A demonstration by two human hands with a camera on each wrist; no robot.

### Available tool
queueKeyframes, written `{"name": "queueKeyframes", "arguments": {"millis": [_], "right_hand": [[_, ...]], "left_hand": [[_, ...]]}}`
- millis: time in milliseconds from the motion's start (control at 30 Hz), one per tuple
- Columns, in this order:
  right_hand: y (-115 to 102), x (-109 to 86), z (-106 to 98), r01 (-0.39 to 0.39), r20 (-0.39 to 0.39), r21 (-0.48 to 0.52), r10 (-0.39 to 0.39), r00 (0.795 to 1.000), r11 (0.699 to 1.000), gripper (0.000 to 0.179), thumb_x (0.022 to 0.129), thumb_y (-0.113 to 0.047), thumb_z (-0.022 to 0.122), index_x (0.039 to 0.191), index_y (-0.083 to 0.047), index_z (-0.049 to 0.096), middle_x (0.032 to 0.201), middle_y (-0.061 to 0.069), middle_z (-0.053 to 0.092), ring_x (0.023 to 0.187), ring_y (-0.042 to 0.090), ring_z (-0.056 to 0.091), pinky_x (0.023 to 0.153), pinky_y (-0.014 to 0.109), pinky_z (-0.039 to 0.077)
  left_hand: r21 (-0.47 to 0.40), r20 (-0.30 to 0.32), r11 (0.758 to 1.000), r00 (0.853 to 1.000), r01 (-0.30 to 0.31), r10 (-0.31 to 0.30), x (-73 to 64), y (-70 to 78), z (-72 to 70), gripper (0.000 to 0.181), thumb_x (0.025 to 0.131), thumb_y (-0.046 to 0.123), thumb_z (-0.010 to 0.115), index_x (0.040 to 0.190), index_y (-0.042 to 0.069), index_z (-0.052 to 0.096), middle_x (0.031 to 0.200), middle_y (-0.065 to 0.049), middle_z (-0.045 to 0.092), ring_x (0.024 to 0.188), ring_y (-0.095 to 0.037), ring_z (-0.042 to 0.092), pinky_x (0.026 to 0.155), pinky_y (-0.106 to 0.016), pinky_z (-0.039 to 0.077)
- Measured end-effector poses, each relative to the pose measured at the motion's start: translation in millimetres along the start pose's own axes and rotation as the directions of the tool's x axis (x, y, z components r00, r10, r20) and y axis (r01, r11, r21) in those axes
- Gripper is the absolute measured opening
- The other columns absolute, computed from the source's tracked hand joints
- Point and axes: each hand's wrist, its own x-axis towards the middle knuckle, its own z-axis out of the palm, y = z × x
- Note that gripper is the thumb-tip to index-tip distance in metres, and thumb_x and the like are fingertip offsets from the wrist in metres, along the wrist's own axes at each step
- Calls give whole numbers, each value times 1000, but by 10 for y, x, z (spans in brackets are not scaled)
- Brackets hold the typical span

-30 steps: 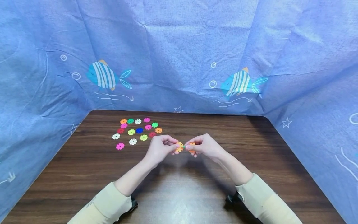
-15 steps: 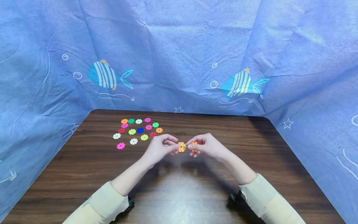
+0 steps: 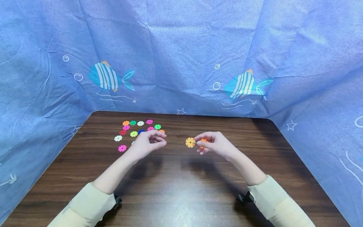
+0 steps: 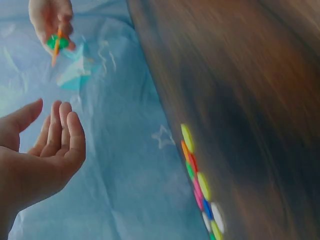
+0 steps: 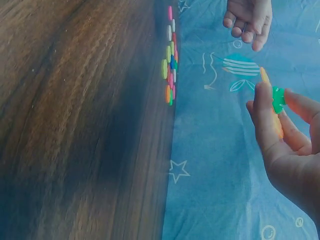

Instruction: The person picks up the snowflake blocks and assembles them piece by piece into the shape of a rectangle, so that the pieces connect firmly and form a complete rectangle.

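My right hand (image 3: 219, 145) pinches a joined set of flower-shaped plastic discs. An orange disc (image 3: 190, 142) sticks out to the left of its fingertips, and another orange disc (image 3: 203, 143) shows partly behind the thumb. Between them is a green disc (image 5: 278, 100), set crosswise, as the right wrist view shows. My left hand (image 3: 146, 144) is raised with nothing in it, its fingers relaxed and apart from the thumb. It hangs near the loose discs and covers some of them in the head view.
Loose flower discs lie at the table's far left, among them a pink disc (image 3: 122, 148), a white disc (image 3: 118, 138) and a green disc (image 3: 157, 126). A blue curtain (image 3: 181, 63) with fish prints surrounds the brown wooden table (image 3: 181, 189) at the back and sides.
My left hand has let go of the left orange disc and moved left toward the loose discs. My right hand has moved slightly right and up with the joined discs.
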Motion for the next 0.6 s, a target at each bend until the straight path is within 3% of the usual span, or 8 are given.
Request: {"name": "queueKeyframes", "arguments": {"millis": [100,300,433,600], "right_hand": [[5,-5,-16,-5,9,25,4,1000,1000,36,90,-13,64,120,4,57,101,19,66,82,29,69,75,55,53],[19,-3,-36,5,-3,33,-5,1000,999,34,94,-11,56,125,2,52,106,16,63,76,27,69,66,49,56],[29,14,-52,34,-43,-46,-36,998,998,31,96,-10,54,125,-2,54,97,11,63,69,27,65,57,46,55],[65,44,-70,86,-76,-179,-101,992,980,28,95,-11,56,121,-4,58,82,11,60,57,23,57,52,39,52]], "left_hand": [[116,-2,993,999,-31,32,0,-85,-143,27,82,23,74,106,12,67,91,-2,70,89,-14,64,74,-30,51],[256,36,960,994,-110,104,8,-294,-449,25,80,24,76,103,14,69,94,-2,71,90,-15,64,78,-35,51],[343,50,933,994,-107,96,-7,-430,-660,26,81,24,75,104,13,68,96,-4,70,89,-19,64,78,-39,52],[404,48,913,998,-64,49,-21,-611,-885,33,81,28,75,108,10,67,102,-10,70,85,-23,67,70,-32,52]]}}
